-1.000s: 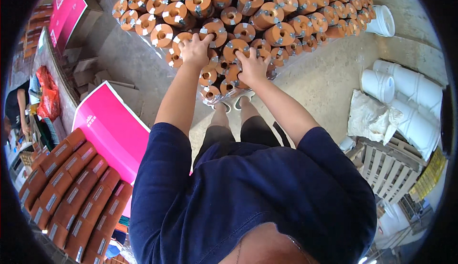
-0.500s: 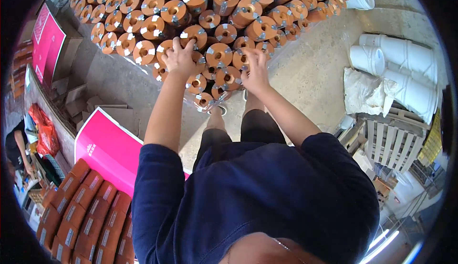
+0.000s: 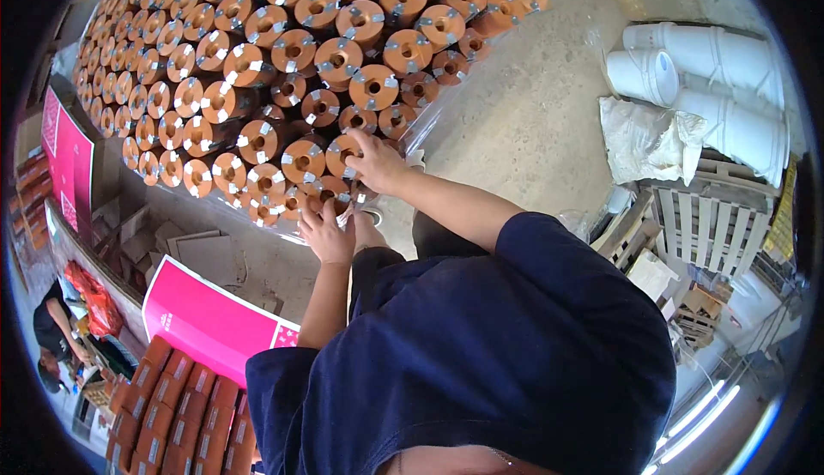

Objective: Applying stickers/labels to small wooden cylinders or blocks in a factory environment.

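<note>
Many brown cylindrical rolls with hollow cores (image 3: 304,160) stand on end, packed tightly, with small white and grey tabs on their tops. My left hand (image 3: 328,235) is at the near corner of this stack, its fingers apart and touching the near side of a brown roll (image 3: 329,190). Farther right, my right hand (image 3: 379,166) reaches in with fingers spread, its fingertips at the edge of another brown roll (image 3: 342,153). Neither hand visibly lifts a roll. Parts of the rolls beside my fingers are hidden.
Clear plastic film (image 3: 429,123) edges the stack. White buckets (image 3: 642,77) and a white sack (image 3: 651,140) lie at right, beside wooden pallets (image 3: 704,226). A pink panel (image 3: 210,316) and stacked reddish-brown blocks (image 3: 176,406) are at left. Another person (image 3: 58,325) is at far left.
The view has swung, so the stack sits farther left and lower. Both my hands have come nearer my body, the left now at the near corner rolls. No roll has visibly been lifted.
</note>
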A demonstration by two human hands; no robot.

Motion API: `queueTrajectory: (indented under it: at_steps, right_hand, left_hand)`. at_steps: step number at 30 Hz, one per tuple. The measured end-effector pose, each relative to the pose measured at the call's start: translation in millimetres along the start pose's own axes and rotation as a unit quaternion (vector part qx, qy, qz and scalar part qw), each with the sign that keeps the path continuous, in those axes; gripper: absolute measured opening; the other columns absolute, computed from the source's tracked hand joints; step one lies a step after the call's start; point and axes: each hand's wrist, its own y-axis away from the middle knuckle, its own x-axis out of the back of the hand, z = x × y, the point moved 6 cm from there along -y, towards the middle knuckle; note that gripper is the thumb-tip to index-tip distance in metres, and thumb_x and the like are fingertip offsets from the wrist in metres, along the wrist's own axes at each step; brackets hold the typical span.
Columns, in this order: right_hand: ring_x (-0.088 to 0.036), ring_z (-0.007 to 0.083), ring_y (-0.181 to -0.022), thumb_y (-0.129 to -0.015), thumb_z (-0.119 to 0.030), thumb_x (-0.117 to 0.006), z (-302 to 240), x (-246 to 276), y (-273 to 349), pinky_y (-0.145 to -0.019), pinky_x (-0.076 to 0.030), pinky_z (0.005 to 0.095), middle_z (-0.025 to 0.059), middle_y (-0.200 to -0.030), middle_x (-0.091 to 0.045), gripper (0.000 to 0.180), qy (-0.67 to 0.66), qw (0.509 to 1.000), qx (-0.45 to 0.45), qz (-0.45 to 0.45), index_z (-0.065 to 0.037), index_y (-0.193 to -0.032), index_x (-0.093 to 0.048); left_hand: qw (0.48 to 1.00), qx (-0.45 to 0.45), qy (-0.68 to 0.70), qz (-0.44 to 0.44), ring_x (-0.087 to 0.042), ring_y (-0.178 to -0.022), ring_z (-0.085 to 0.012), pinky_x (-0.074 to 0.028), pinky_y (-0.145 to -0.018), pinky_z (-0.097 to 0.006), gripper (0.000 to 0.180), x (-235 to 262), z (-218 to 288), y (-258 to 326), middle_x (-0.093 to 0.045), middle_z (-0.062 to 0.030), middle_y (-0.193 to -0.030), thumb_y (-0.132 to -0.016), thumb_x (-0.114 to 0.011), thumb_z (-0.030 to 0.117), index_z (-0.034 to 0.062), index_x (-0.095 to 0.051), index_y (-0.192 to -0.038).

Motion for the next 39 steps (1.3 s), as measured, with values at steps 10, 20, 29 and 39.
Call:
queueTrajectory:
  at_steps: [10, 20, 29, 39]
  right_hand:
    - [-0.037, 0.0369, -0.111, -0.056, -0.019, -0.076, 110.1, 154.6, 69.4, -0.088, -0.037, 0.0409, 0.0213, -0.121, -0.03, 0.04, -0.048, 0.951, -0.183, 0.244, -0.01, -0.087, -0.052]
    - [-0.036, 0.0382, -0.108, -0.056, -0.019, -0.075, 223.1, 184.9, 20.7, -0.085, -0.039, 0.0405, 0.0172, -0.119, -0.03, 0.039, 0.017, 0.904, -0.328, 0.273, -0.012, -0.088, -0.052]
    - [-0.035, 0.0366, -0.104, -0.055, -0.017, -0.076, 222.4, 169.3, 12.5, -0.081, -0.038, 0.0438, 0.0159, -0.115, -0.032, 0.039, 0.058, 0.896, -0.236, 0.372, -0.013, -0.086, -0.053]
    - [-0.033, 0.0397, -0.109, -0.056, -0.008, -0.074, 239.0, 167.5, 17.6, -0.086, -0.036, 0.0444, 0.0202, -0.117, -0.031, 0.059, -0.084, 0.908, -0.226, 0.343, -0.015, -0.108, -0.047]
  left_hand:
    - [0.993, 0.109, 0.04, -0.023, -0.042, -0.103, -0.0393, -0.038, -0.081, -0.045, 0.035, -15.9, 2.8, -13.3, -0.031, -0.0175, -0.126, -0.056, -0.072, 0.023, 0.012, -0.056, -0.085]
    - [0.996, 0.041, 0.076, 0.002, -0.048, -0.098, -0.0374, -0.041, -0.084, -0.04, 0.034, 35.4, 39.5, -9.4, -0.034, -0.0209, -0.116, -0.055, -0.074, 0.016, 0.0045, -0.055, -0.081]
    - [0.96, -0.16, 0.224, 0.042, -0.047, -0.098, -0.0388, -0.042, -0.081, -0.04, 0.036, 28.3, 186.2, -106.1, -0.039, -0.0242, -0.113, -0.051, -0.076, 0.014, 0.0031, -0.056, -0.078]
    - [0.969, -0.153, 0.182, -0.07, -0.041, -0.103, -0.0392, -0.04, -0.084, -0.041, 0.035, -57.6, 246.6, -161.0, -0.036, -0.0205, -0.12, -0.052, -0.072, 0.014, 0.0069, -0.058, -0.083]
